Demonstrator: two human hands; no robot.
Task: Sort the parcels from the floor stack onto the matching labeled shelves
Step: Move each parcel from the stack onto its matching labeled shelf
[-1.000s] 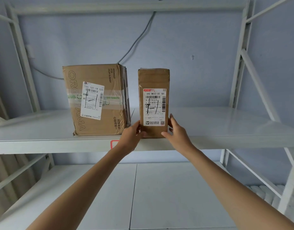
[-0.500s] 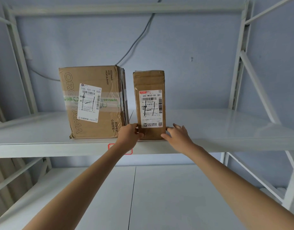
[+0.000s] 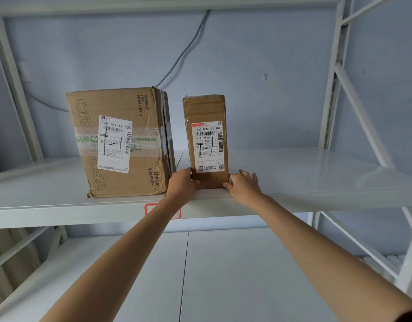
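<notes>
Two parcels stand on the upper white shelf (image 3: 316,180). The large cardboard box (image 3: 121,142) printed "FOR MOM & BABY" sits toward 9 o'clock of centre, its shipping label facing out. Just beside it, at its 3 o'clock and apart by a narrow gap, stands the narrow cardboard parcel (image 3: 206,140), upright on the shelf near the front edge, label forward.

The left hand (image 3: 180,185) grips the narrow parcel's lower left corner, thumb curled onto its front face. The right hand (image 3: 243,185) lies at the lower right corner with fingers spread and fairly straight, touching the box's side or edge rather than wrapping it.

A red-bordered shelf tag (image 3: 177,213) on the shelf's front lip at 6 o'clock of the parcels is mostly hidden by the left forearm, so whether the labels match cannot be read.

By the look of it, this parcel is placed and only needs releasing. The floor stack is out of view, so how many parcels remain cannot be told. The lower shelf (image 3: 223,275) shows no parcels in its visible part.
</notes>
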